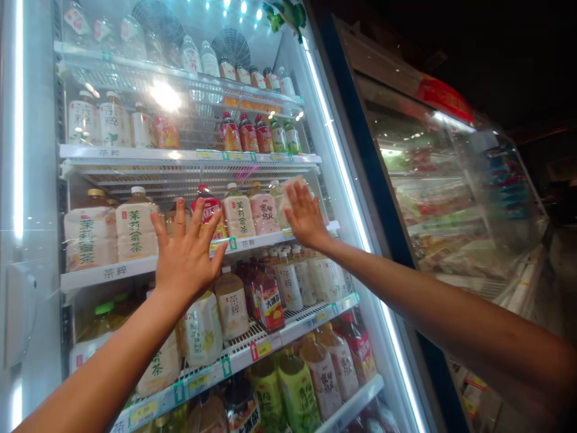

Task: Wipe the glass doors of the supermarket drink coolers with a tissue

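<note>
My left hand [187,255] is spread flat, fingers apart, against the glass door [265,36] of an upright drinks fridge. Nothing shows in it. Further right, my right hand [306,213] presses a pale cloth [294,181] against the same glass; most of the cloth is hidden behind the fingers, which are slightly blurred. Behind the glass, bottled drinks stand on several shelves. A jasmine tea bottle [238,213] and a pink-labelled bottle [264,211] show between my two hands.
A bright light strip [336,144] runs down the fridge's right side. White shelf edges [108,272] carry price tags. To the right stands an open-fronted chilled display case [451,198] with packaged goods. A green decoration [286,15] hangs at the top of the fridge.
</note>
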`<control>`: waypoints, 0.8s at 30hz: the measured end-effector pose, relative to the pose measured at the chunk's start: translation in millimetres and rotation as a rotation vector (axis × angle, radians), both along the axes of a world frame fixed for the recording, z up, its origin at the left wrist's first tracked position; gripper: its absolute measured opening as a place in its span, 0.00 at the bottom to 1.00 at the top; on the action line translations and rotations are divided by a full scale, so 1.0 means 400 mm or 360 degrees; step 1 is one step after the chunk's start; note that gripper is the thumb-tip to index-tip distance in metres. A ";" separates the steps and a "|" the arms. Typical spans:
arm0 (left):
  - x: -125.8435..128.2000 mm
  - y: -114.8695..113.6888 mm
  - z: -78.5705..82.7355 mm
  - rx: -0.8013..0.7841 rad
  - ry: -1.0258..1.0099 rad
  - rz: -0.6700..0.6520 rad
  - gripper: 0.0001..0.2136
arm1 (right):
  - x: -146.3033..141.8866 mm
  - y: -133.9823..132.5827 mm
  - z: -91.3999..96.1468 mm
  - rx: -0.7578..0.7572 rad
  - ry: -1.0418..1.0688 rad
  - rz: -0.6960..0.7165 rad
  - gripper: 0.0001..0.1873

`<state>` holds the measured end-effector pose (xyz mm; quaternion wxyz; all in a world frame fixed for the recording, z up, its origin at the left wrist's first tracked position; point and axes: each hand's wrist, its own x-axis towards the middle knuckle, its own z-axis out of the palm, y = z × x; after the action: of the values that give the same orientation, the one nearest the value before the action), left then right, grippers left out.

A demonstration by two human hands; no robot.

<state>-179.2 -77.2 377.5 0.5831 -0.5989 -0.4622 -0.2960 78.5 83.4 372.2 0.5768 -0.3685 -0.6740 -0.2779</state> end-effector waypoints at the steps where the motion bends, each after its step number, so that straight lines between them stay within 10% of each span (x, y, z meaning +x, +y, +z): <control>1: -0.001 0.001 -0.001 0.0004 -0.0001 -0.0008 0.33 | 0.005 -0.003 0.002 -0.0061 0.0113 -0.0016 0.33; 8: 0.000 -0.002 0.002 -0.0055 -0.0048 -0.0073 0.31 | -0.101 -0.058 -0.190 0.0130 -0.0077 -0.0012 0.35; 12: -0.006 -0.020 -0.014 -0.0114 -0.0041 -0.0079 0.32 | -0.146 -0.074 -0.147 -0.0077 0.0163 -0.0026 0.34; 19: -0.083 -0.093 -0.186 -0.0162 0.0090 0.0009 0.33 | -0.302 -0.209 -0.279 0.0212 -0.0164 0.0186 0.37; 24: -0.125 -0.129 -0.282 -0.0127 0.0045 0.0042 0.36 | -0.370 -0.245 -0.168 0.0061 0.0001 0.0173 0.35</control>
<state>-229.4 -128.9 264.7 0.5690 -0.6197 -0.4732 -0.2611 -69.3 -14.4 304.9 0.5982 -0.3203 -0.6874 -0.2589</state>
